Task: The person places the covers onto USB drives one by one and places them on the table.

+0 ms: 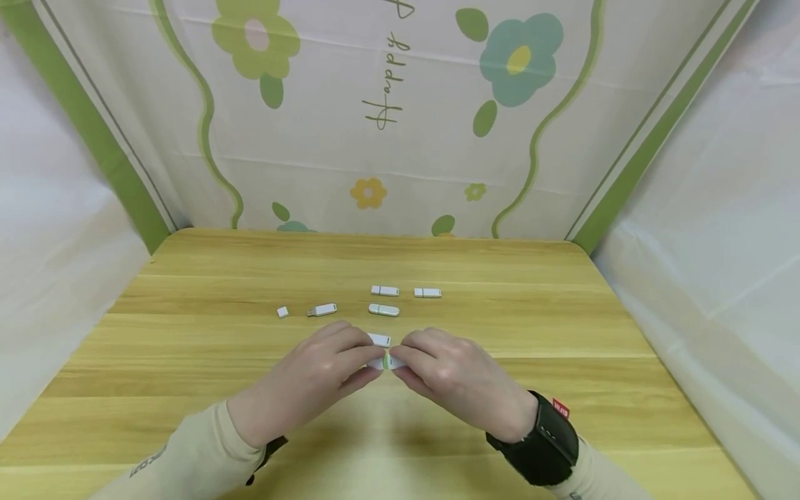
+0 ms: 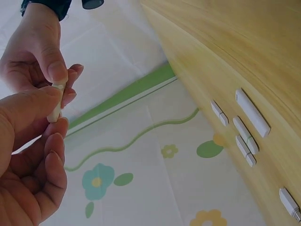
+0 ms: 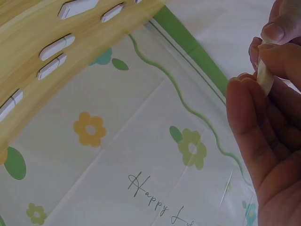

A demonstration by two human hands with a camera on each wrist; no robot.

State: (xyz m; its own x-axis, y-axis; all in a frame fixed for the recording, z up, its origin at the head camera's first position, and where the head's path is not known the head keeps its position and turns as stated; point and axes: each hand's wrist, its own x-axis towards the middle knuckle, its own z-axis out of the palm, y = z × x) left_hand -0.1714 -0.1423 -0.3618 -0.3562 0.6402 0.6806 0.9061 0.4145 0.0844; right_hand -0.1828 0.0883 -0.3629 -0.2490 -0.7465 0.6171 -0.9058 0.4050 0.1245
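Both hands meet over the near middle of the table around a small white USB stick (image 1: 387, 362) with a green band. One end is pinched between thumb and fingers of my left hand (image 1: 315, 364); my right hand (image 1: 459, 378) pinches the other end. The fingertips cover most of the stick. In the left wrist view the USB stick (image 2: 55, 106) shows edge-on between the two hands, and the right wrist view has a pale end of the stick (image 3: 265, 81). Just beyond the fingers lies another white USB stick (image 1: 380, 339), partly hidden by the left hand.
Farther back on the wooden table (image 1: 531, 298) lie a rounded USB stick (image 1: 384, 310) with a green band and two capped sticks (image 1: 384, 291) (image 1: 428, 293). To the left, an uncapped stick (image 1: 323, 310) has its plug showing, beside a loose cap (image 1: 282, 312). A flowered curtain (image 1: 312, 139) hangs behind.
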